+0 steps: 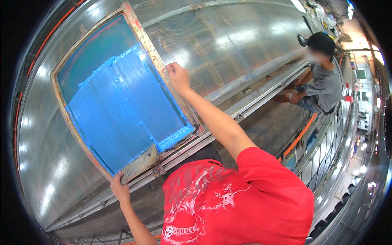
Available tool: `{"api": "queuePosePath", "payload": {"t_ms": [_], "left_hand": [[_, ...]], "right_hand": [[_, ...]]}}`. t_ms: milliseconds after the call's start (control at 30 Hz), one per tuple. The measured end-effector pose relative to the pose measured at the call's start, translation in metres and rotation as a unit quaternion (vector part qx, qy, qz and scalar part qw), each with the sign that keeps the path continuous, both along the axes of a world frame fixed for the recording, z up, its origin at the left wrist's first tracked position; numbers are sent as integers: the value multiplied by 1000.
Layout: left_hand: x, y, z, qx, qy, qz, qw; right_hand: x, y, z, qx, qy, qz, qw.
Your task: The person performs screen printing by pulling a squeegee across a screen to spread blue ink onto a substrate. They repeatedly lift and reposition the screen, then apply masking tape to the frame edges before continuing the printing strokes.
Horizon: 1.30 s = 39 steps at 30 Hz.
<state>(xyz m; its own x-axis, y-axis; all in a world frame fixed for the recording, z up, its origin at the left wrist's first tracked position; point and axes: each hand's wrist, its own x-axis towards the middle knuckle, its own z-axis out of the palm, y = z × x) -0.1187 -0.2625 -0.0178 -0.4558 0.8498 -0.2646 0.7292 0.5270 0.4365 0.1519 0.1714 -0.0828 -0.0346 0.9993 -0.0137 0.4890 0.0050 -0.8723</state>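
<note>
A screen-printing frame [61, 87] with a worn, paint-spattered border holds a mesh largely coated in bright blue ink [118, 108] and lies over a long metallic table. My left hand [120, 183] grips the frame's lower left corner, beside a scuffed flat strip [139, 162] along the lower edge. My right hand [176, 76] is closed on the right side of the frame, upper-middle along it. A thick ridge of blue ink [175, 136] runs along the lower right of the mesh.
The metallic table [220, 36] stretches beyond the frame, with a metal rail [257, 100] along its near side. A co-worker [324, 85] in grey and a black cap sits at the right by that rail. An orange bar [298, 136] and an aisle with lights lie farther right.
</note>
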Motion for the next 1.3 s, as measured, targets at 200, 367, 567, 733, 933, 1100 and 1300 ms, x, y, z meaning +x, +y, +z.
{"api": "queuePosePath", "payload": {"t_ms": [200,367,567,733,933,1100,1300], "left_hand": [[4,-5,-6,25,29,-10,999],[-4,3,-7,-10,24,-5,1000],[-15,10,-6,-23,65,-32,997],[-15,21,-4,-38,93,-28,995],[-18,33,12,-86,108,-22,990],[-25,36,20,-117,131,-32,984],[-17,65,41,-167,123,-40,977]], "right_hand": [[-2,-4,7,-1,-35,-16,999],[-7,-1,10,-14,-58,-20,998],[-9,-5,21,-47,-42,1,998],[-8,7,9,-42,-48,12,998],[-12,6,13,-17,-15,11,1000],[-15,10,29,-9,11,9,1000],[-14,11,24,-4,1,40,999]]}}
